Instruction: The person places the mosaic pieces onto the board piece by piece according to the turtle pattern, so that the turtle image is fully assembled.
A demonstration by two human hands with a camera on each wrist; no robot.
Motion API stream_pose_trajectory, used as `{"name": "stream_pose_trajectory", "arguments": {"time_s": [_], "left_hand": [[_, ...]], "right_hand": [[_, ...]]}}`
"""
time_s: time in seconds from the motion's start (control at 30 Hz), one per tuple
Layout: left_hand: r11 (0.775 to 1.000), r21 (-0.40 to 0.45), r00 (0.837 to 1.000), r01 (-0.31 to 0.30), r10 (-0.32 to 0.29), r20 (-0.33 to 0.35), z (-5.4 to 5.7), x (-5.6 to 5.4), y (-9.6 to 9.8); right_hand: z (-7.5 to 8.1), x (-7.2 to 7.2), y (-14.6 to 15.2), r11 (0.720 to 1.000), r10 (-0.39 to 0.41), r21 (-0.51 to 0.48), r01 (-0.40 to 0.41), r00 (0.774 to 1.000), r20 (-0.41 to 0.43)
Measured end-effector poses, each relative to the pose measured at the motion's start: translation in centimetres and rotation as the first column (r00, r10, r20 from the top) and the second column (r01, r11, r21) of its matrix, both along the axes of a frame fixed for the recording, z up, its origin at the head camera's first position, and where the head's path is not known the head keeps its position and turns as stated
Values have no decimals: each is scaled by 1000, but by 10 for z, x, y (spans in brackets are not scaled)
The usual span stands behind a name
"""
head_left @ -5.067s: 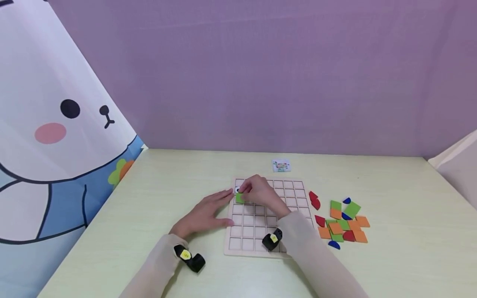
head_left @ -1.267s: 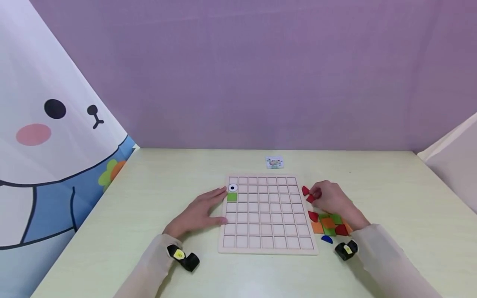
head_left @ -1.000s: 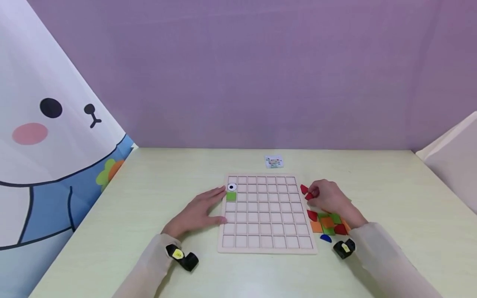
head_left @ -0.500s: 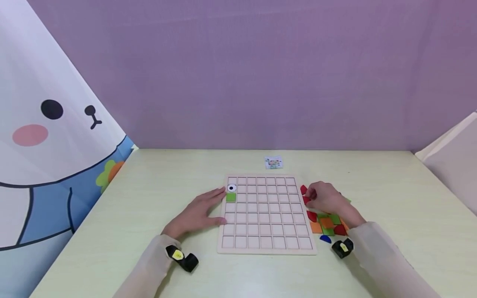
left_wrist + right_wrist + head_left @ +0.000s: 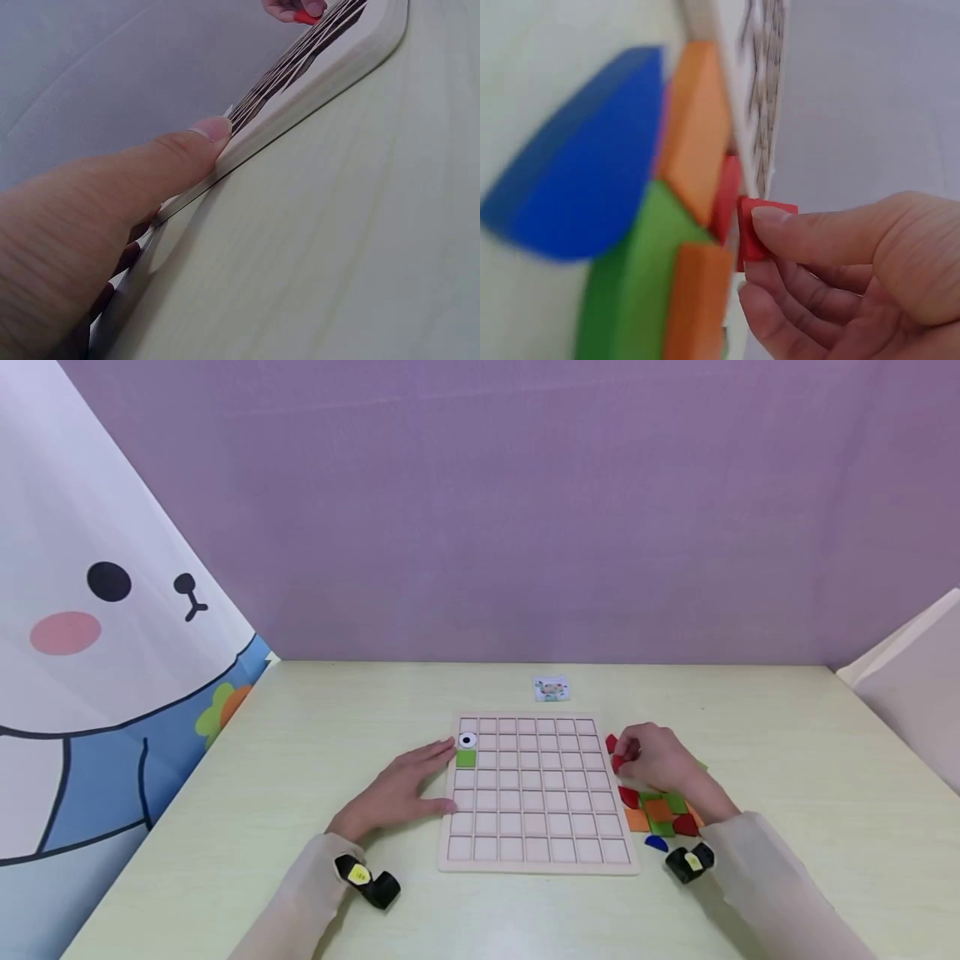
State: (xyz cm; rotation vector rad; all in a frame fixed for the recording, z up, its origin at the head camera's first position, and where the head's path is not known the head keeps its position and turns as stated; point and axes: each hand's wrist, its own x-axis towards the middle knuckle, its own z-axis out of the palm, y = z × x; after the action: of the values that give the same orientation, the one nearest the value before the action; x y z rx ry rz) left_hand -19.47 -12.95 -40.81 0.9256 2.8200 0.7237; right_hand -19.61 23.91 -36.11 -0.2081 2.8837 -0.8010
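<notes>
My left hand [image 5: 401, 785] lies spread along the left edge of a pale wooden grid board [image 5: 540, 867]. In the left wrist view its thumb [image 5: 184, 154] rests on the board's rim. At the board's right side, my right hand [image 5: 660, 764] pinches a small red block [image 5: 748, 244] between thumb and fingers, as the right wrist view shows. In the board's leftmost column sit a round white eye piece [image 5: 467, 740] and, right below it, a green square [image 5: 466, 759].
Right of the board lie several loose blocks: a blue half-round one [image 5: 656, 842], an orange one [image 5: 636, 820], a green one [image 5: 675, 802], and red ones, including a red block [image 5: 611, 743] close to the rim. Beyond the board is a small printed card [image 5: 551, 688].
My right hand has left the green square in the board's upper left and moved right to the red blocks, where it now pinches one. The left hand stays at the board's edge.
</notes>
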Motion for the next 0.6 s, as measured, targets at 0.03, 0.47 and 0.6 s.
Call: {"name": "stream_pose_trajectory", "arguments": {"time_s": [0.03,0.47,0.6], "left_hand": [[1000,0,1000,0,0,-3,0,0,0],[1000,2,1000,-4,4,4,0,0,1],[1000,3,1000,-3,3,-1,0,0,2]], "right_hand": [[1,0,0,1000,4,-16,-4,1000,-12],[8,-8,-29,992,56,-112,-60,998,-43],[10,-12,-40,986,91,-133,-99,994,-60]]}}
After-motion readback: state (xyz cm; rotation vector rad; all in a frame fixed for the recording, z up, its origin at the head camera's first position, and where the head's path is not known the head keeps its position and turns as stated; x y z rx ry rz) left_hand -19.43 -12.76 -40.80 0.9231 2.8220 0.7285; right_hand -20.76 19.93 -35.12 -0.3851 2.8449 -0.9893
